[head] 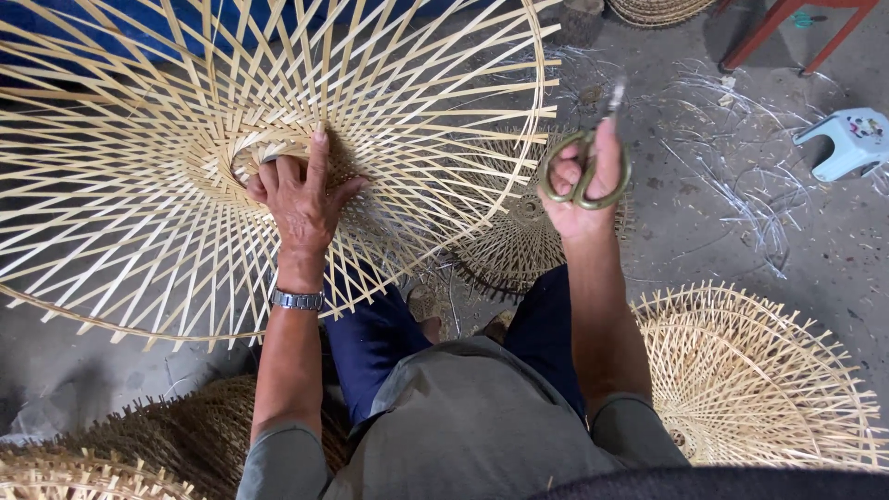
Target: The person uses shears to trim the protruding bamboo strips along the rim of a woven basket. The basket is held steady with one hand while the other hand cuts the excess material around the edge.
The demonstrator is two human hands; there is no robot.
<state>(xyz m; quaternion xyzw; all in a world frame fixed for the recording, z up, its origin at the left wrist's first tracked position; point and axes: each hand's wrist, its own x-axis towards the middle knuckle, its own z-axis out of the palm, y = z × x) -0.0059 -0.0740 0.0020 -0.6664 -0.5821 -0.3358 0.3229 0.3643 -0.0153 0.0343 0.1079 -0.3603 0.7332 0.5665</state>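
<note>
Now the left hand [301,199] is pressed down on the woven hub of a big, flat bamboo lattice frame [139,120], fingers curled over the inner ring and the forefinger stretched out along a strip. That frame lies tilted across the person's knees, spreading well out to the left above the concrete floor [704,222]. Over on the other side, the right hand [582,190] is closed through the loops of a pair of brass-coloured scissors [593,153], blades pointing up and away, held clear of the weave.

By the look of it, this lattice is light and springy but brittle at the free strip ends: those thin slats would bend or snap if grabbed near the rim. The dense centre, where the hand sits, seems the firm place to hold.

Around the legs lie more woven frames [750,380], a darker one [519,231] lies under the scissors, and a small pale plastic stool [847,139] stands well off to the right.
</note>
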